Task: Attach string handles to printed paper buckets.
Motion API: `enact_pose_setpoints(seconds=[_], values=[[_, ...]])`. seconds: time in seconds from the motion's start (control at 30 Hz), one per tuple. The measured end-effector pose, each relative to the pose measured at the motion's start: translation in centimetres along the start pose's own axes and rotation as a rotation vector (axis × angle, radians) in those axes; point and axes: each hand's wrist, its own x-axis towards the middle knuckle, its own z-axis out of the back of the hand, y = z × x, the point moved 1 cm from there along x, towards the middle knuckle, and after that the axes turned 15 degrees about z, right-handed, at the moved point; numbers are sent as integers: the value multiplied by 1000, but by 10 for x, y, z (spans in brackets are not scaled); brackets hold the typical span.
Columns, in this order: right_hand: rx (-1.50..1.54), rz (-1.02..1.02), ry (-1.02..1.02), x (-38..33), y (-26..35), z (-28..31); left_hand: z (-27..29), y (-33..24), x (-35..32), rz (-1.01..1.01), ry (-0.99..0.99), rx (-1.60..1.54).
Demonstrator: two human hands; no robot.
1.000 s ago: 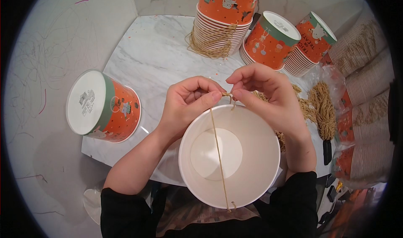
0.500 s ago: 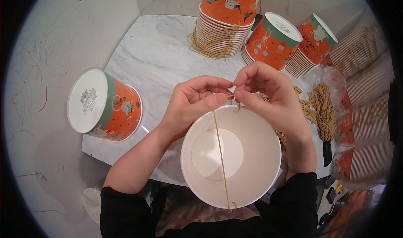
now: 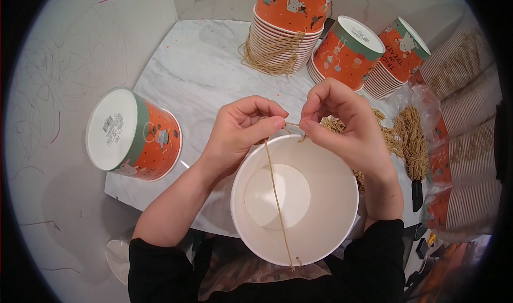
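I hold a white-lined round paper bucket open side up at the near edge of the grey-veined marble tabletop, close to my body so I look straight down into it. A length of tan twisted paper twine spans the mouth from a hole at the near rim to the far rim.

My left hand is pinched narrow on the twine at the far rim, thumb against forefinger, which appears to keep the twine taut. My right hand is likewise closed on the twine end just beside it, fingertips almost touching the left.

An upturned orange printed paper bucket lies at the left edge. Nested stacks of orange buckets stand along the far edge, within reach. A bundle of loose tan twine lengths lies at the right edge, just beyond my right hand.
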Motion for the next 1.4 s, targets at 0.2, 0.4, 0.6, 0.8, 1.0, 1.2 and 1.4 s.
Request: enact_pose_setpoints(seconds=[0.2,0.4,0.6,0.8,1.0,1.2,1.4], values=[[29,-29,5,-1,0,2,4,1,0,-68,-21,-26],[56,-40,10,0,-1,2,0,-2,-4,-63,1,-46],[-17,-119,78,2,4,-4,-2,-4,-4,-98,-53,-11],[-67,-79,38,2,1,-7,-1,-3,-3,-105,-55,6],[-67,-60,3,2,2,-3,1,-3,-1,-96,-103,92],[-89,-32,9,2,-1,-3,0,-2,0,-95,-73,99],[-96,-28,38,3,-1,-7,5,1,1,-67,-73,99]])
